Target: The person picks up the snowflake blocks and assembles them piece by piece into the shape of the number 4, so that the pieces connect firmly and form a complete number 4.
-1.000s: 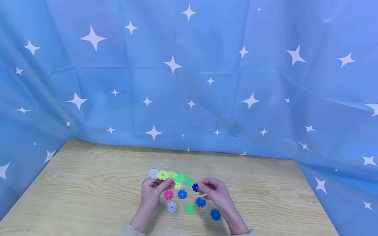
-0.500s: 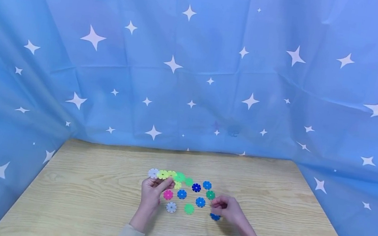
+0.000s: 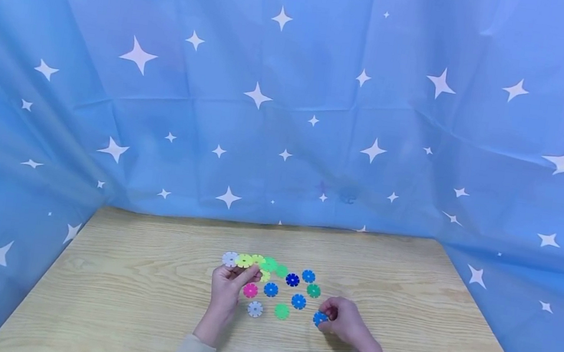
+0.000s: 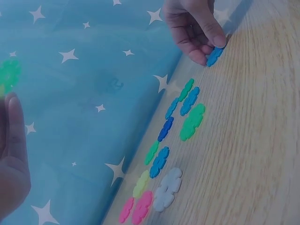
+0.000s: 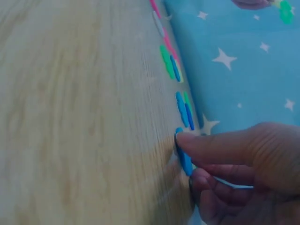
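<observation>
My left hand [image 3: 226, 289] pinches a joined row of notched plastic snowflake discs above the table. In that row are a white disc [image 3: 230, 259], yellow discs [image 3: 243, 261] and a green disc [image 3: 269, 265] at its right end. At the right of the loose pieces, my right hand [image 3: 346, 321] pinches a blue snowflake disc [image 3: 319, 319] between thumb and fingers. The right wrist view has the thumb against this blue disc [image 5: 183, 157]. It looks tilted up on its edge in the left wrist view, with the fingertips [image 4: 216, 41] around it.
Loose discs lie between the hands on the wooden table [image 3: 137, 300]: a pink disc [image 3: 250, 290], a white one [image 3: 255, 309], a light green one [image 3: 282, 311], a dark blue one [image 3: 292, 279] and several more. A blue starred curtain [image 3: 290, 112] hangs behind and at both sides.
My right hand has left the dark blue disc on the table, moved right and nearer, and taken hold of the blue disc. The left hand stays in place with its row.
</observation>
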The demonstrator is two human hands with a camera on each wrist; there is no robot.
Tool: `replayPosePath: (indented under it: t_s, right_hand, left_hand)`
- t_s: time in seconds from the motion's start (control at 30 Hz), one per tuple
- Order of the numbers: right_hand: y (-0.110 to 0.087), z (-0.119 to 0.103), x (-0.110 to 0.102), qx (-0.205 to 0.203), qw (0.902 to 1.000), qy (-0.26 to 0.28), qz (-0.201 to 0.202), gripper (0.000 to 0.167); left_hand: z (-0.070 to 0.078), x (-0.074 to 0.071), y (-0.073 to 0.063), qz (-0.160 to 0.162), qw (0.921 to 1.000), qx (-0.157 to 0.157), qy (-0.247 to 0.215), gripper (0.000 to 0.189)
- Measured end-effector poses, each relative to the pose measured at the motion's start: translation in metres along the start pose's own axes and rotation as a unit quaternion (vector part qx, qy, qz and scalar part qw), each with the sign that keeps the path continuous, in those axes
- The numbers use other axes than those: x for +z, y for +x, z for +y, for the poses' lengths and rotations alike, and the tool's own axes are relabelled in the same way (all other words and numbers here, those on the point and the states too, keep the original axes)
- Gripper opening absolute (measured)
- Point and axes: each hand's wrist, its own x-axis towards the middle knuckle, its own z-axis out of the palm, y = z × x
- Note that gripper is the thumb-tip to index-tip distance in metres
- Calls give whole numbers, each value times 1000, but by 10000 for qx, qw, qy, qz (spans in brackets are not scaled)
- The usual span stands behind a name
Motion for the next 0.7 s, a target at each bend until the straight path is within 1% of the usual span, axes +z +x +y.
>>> replayPosePath:
  t_s: [0.13, 0.27, 0.47, 0.57, 0.7]
  right_hand:
    - [1, -4, 1, 120, 9996, -258, 24, 31]
    - [2, -5, -1, 106, 9996, -205, 141, 32]
    - [2, -4, -4, -59, 9993, -103, 366, 21]
    - [3, -6, -4, -13, 9990, 3, 444, 17]
    - [4, -15, -5, 55, 9979, 208, 610, 12]
  left_hand:
    - [0, 0, 0, 24, 10000, -32, 25, 3]
    - [0, -1, 0, 54, 9999, -94, -59, 10]
    - [1, -2, 0, 72, 9999, -44, -132, 9]
    - [1, -3, 0, 59, 9999, -19, -160, 7]
    - [0, -4, 0, 8, 9998, 29, -190, 9]
